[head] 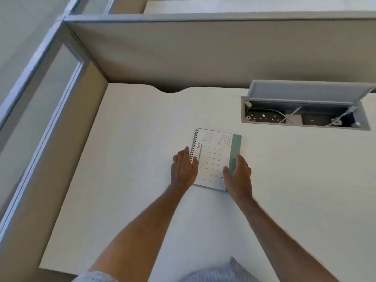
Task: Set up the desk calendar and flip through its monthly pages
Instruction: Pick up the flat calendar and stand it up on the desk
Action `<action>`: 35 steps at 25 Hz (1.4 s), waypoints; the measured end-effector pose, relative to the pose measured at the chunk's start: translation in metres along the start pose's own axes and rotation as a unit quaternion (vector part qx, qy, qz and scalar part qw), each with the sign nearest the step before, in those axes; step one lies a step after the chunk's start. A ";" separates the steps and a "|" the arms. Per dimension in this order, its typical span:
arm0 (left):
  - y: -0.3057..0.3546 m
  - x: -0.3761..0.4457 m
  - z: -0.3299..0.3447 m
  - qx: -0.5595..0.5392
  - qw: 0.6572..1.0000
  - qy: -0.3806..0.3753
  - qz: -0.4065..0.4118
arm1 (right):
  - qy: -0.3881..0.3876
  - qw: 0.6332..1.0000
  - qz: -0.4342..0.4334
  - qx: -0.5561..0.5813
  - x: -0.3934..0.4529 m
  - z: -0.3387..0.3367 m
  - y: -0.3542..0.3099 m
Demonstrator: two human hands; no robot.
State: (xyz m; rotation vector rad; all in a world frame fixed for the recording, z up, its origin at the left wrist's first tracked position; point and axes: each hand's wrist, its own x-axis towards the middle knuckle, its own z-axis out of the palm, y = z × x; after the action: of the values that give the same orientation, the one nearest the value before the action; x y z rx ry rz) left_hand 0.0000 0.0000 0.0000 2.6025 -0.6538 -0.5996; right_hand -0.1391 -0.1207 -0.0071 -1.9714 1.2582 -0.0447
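Observation:
A spiral-bound desk calendar lies flat on the white desk, its black wire binding along the left edge and a green strip along the right. A monthly page with "2026" in red faces up. My left hand rests at the binding side, fingers spread, touching the left edge. At the lower right corner, my right hand is over the green strip, fingers apart, thumb on the page. Neither hand has closed around the calendar.
An open cable box with a raised grey lid, sockets and wires is sunk in the desk at the back right. Beige partition walls close off the back and left. A curved cable notch cuts the desk's back edge.

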 end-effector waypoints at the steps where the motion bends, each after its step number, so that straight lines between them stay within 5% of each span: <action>1: 0.001 0.003 0.003 -0.022 1.000 -0.003 -0.021 | 0.011 0.999 0.024 0.029 0.001 0.003 0.002; 9: 0.011 0.016 -0.001 -0.147 0.977 -0.075 -0.138 | 0.036 0.975 0.151 0.158 0.017 0.011 0.007; 16: 0.005 0.023 -0.013 -0.391 0.881 -0.106 -0.244 | 0.005 0.936 0.188 0.298 0.015 -0.009 -0.002; 21: 0.005 0.018 -0.014 -0.449 0.846 -0.110 -0.266 | 0.006 0.933 0.176 0.314 0.014 -0.011 -0.002; 31: 0.009 0.006 -0.031 -0.475 0.843 -0.094 -0.234 | 0.016 0.932 0.162 0.325 0.008 -0.016 0.003; 35: 0.013 -0.004 -0.046 -0.485 0.842 -0.082 -0.221 | 0.008 0.971 0.066 0.232 -0.003 -0.009 0.001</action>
State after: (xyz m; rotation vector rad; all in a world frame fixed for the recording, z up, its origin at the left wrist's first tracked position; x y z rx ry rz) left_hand 0.0149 0.0032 0.0461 1.7102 0.2295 -0.9765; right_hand -0.1454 -0.1238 0.0000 -1.4868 1.2533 -0.2644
